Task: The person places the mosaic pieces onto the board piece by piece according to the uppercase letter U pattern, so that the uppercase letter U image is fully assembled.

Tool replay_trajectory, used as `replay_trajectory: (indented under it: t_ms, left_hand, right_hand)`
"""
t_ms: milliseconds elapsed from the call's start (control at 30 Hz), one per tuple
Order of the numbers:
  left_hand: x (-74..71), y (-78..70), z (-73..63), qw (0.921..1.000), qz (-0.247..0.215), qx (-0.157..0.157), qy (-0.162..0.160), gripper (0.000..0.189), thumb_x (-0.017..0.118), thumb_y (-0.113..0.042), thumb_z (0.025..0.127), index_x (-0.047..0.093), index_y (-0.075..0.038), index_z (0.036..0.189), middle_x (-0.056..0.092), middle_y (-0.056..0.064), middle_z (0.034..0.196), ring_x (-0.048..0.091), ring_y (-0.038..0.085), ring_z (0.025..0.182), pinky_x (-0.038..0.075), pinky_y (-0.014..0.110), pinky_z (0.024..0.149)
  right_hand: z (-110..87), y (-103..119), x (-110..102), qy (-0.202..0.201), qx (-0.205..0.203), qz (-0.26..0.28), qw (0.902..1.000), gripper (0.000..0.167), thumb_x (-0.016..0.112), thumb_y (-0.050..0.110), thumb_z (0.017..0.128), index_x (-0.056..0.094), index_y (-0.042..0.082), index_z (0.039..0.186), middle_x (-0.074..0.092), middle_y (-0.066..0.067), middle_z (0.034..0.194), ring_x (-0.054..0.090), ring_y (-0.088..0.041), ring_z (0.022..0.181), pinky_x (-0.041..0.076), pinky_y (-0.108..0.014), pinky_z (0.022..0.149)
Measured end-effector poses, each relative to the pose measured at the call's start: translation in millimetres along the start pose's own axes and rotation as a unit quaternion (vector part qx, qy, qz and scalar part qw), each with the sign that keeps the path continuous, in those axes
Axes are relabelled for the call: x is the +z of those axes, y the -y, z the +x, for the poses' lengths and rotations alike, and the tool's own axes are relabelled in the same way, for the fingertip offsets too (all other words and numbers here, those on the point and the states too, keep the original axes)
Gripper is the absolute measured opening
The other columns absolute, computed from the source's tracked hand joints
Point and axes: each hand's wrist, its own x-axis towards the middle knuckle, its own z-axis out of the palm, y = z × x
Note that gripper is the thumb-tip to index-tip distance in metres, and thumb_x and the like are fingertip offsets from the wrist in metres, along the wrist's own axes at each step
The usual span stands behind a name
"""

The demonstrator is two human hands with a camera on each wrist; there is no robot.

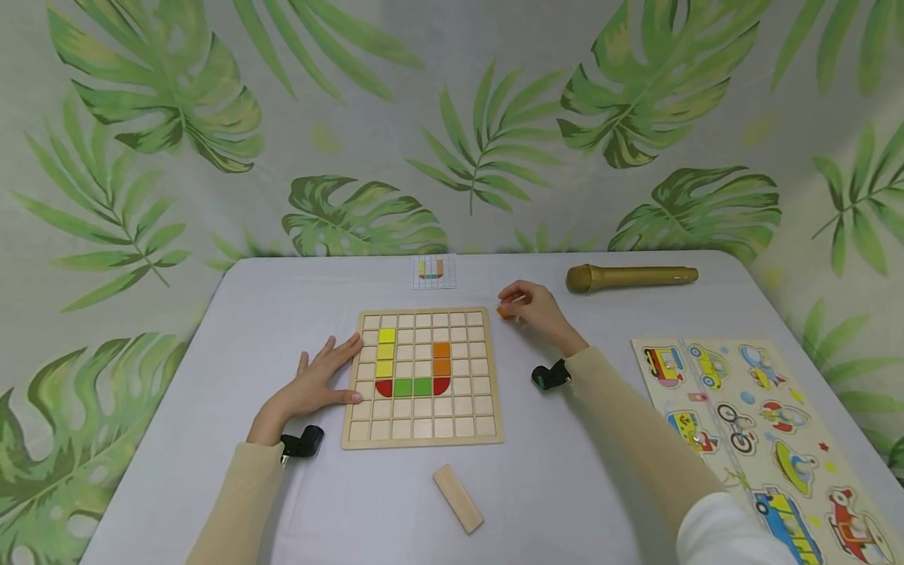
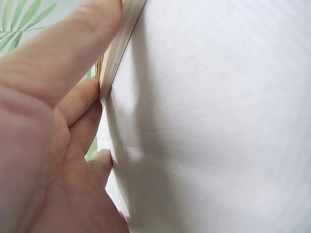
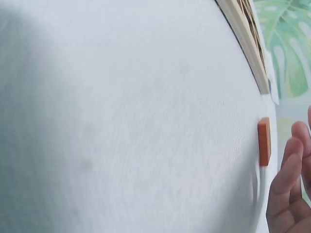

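Note:
A square wooden grid board (image 1: 424, 445) lies on the table. Its cells hold yellow tiles (image 1: 385, 351), green tiles (image 1: 413, 387), orange tiles (image 1: 441, 359) and red curved tiles (image 1: 384, 388) in a U shape. My left hand (image 1: 311, 388) rests at the board's left edge, its thumb and fingers spread and touching the rim. Beyond the board's upper right corner, my right hand (image 1: 537, 310) is at a loose orange block (image 1: 503, 312). In the right wrist view this orange block (image 3: 264, 141) sits on the cloth, with the loosely bent fingers (image 3: 286, 182) beside it, apparently apart from it.
Behind the board lies a small card (image 1: 434, 271) printed with a similar U pattern. A gold microphone (image 1: 632, 278) is at the back right. On the right is a vehicle puzzle board (image 1: 749, 392). A plain wooden block (image 1: 458, 499) lies in front of the grid board.

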Motion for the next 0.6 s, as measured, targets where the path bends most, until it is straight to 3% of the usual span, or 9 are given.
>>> replay_trajectory:
  t_ms: [100,233,600]
  left_hand:
    - [-0.3,-0.4,-0.1,1.0,0.002,-0.002,0.0,0.095,0.076,-0.038,0.08,0.024,-0.006,0.152,0.014,0.011,0.158,-0.004,0.042,0.142,-0.015,0.067,0.101]
    - [-0.2,-0.3,-0.4,1.0,0.001,-0.003,0.0,0.095,0.076,-0.038,0.08,0.024,-0.006,0.152,0.014,0.011,0.159,-0.004,0.041,0.142,-0.015,0.067,0.101]
    - [0.2,-1.1,-0.1,1.0,0.001,0.0,-0.002,0.094,0.077,-0.036,0.08,0.024,-0.006,0.152,0.014,0.011,0.158,-0.004,0.042,0.142,-0.015,0.068,0.101]
  right_hand:
    - [0.3,-6.0,-2.4,-0.027,-0.002,-0.028,0.9993,0.021,0.062,0.002,0.091,0.062,-0.006,0.111,0.063,-0.019,0.105,0.059,-0.028,0.083,0.048,-0.028,0.061]
    - [0.6,-7.9,-4.0,-0.04,0.006,-0.041,0.9983,0.021,0.063,0.002,0.09,0.064,-0.003,0.11,0.063,-0.017,0.108,0.057,-0.024,0.085,0.047,-0.027,0.062]
    - [4.1,-14.0,-1.9,-0.027,-0.006,-0.083,0.9961,0.026,0.063,-0.005,0.083,0.065,-0.002,0.109,0.063,-0.017,0.111,0.054,-0.023,0.084,0.045,-0.026,0.065]
